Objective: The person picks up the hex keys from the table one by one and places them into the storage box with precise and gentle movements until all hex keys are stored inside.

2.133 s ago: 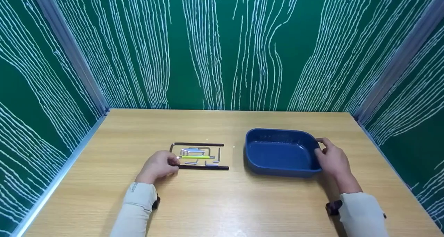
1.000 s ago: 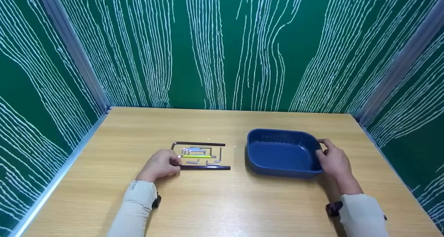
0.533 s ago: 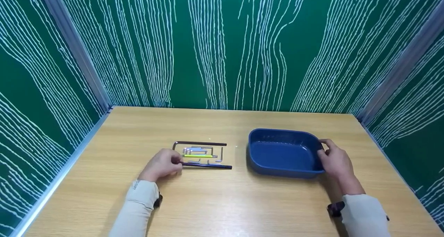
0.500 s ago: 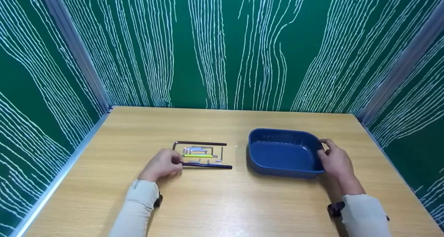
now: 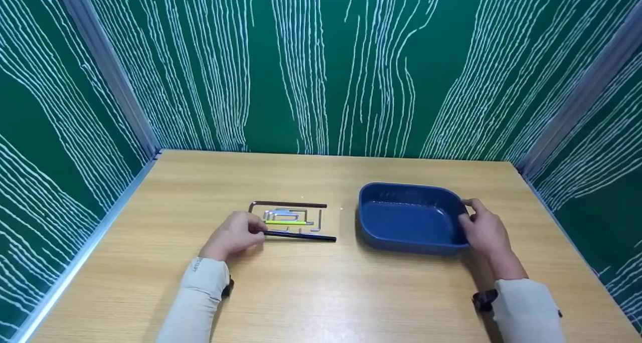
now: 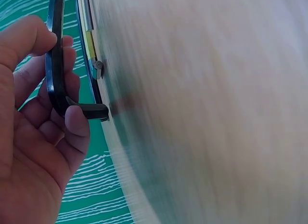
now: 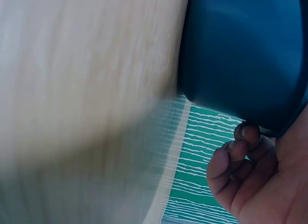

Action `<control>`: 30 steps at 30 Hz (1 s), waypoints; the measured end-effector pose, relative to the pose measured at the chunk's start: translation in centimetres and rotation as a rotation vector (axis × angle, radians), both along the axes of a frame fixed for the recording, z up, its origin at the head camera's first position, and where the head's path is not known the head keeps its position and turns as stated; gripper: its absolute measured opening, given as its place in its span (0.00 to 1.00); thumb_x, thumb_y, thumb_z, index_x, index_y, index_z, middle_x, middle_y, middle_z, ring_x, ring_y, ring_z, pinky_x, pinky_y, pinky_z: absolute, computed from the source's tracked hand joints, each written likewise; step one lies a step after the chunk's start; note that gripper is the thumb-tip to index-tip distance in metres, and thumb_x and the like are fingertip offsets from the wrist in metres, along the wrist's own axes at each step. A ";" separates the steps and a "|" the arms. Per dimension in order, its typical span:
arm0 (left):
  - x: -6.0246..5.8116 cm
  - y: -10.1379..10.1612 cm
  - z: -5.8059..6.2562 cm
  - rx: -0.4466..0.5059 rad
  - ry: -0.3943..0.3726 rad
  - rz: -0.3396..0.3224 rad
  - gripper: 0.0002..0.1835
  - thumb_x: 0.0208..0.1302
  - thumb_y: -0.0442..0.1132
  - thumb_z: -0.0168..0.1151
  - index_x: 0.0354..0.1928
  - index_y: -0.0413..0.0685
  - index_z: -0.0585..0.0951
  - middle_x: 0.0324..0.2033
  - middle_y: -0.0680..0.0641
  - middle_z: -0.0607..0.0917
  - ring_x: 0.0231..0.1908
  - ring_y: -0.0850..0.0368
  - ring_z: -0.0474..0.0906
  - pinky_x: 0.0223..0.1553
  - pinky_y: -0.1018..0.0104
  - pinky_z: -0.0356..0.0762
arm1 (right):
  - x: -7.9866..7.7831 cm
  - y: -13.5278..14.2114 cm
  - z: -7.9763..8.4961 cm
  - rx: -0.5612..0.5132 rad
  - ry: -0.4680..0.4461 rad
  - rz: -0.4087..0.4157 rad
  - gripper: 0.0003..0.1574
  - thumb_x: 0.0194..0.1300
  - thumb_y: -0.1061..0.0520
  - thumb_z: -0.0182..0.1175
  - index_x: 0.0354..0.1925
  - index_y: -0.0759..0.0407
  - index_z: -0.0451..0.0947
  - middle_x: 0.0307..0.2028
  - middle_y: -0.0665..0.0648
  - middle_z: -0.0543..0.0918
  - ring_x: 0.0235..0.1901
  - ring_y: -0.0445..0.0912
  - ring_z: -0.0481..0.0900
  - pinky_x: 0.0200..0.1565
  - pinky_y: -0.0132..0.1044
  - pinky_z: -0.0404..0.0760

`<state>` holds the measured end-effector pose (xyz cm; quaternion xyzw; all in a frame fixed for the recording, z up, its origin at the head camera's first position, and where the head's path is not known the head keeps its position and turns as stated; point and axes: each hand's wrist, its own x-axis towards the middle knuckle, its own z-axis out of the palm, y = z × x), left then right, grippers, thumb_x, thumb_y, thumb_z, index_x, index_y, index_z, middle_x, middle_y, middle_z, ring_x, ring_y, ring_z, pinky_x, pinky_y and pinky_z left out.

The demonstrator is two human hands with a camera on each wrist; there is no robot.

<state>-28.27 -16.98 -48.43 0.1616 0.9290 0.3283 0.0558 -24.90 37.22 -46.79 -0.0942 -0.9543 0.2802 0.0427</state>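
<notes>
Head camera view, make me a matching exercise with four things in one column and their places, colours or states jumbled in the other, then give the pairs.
Things:
1. left hand
2. basin
3. right hand
4. yellow-green rod

Places, colours, states:
A. holds the basin's right end
B. grips the near black key
C. lies between the near black key and the far black key
D. dark blue

Pairs: 1-B, 2-D, 3-A, 4-C

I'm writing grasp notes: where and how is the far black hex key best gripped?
Probably pinch the far black hex key midway along its long arm, from above: it looks laid flat, that arm is straight, and smaller hex keys lie on its near side.
</notes>
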 end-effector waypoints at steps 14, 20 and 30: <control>0.5 0.2 -0.1 0.033 0.130 -0.028 0.05 0.45 0.39 0.63 0.28 0.53 0.83 0.25 0.58 0.76 0.30 0.62 0.70 0.38 0.65 0.68 | 0.0 -0.1 0.1 0.035 -0.024 0.005 0.29 0.65 0.47 0.39 0.62 0.54 0.53 0.43 0.67 0.73 0.37 0.55 0.71 0.34 0.43 0.72; 0.5 0.4 0.3 0.049 0.207 -0.059 0.05 0.45 0.37 0.64 0.27 0.51 0.84 0.24 0.57 0.76 0.30 0.61 0.70 0.37 0.65 0.68 | -0.3 -0.3 -0.1 0.085 0.035 0.017 0.27 0.64 0.49 0.40 0.60 0.55 0.57 0.38 0.65 0.76 0.34 0.53 0.72 0.31 0.40 0.70; 0.0 1.0 0.4 0.073 0.239 -0.054 0.07 0.44 0.37 0.63 0.28 0.51 0.84 0.24 0.59 0.76 0.29 0.63 0.70 0.36 0.67 0.69 | -0.2 0.0 0.0 0.089 0.039 -0.001 0.27 0.64 0.50 0.40 0.60 0.55 0.57 0.37 0.63 0.75 0.33 0.52 0.71 0.29 0.38 0.69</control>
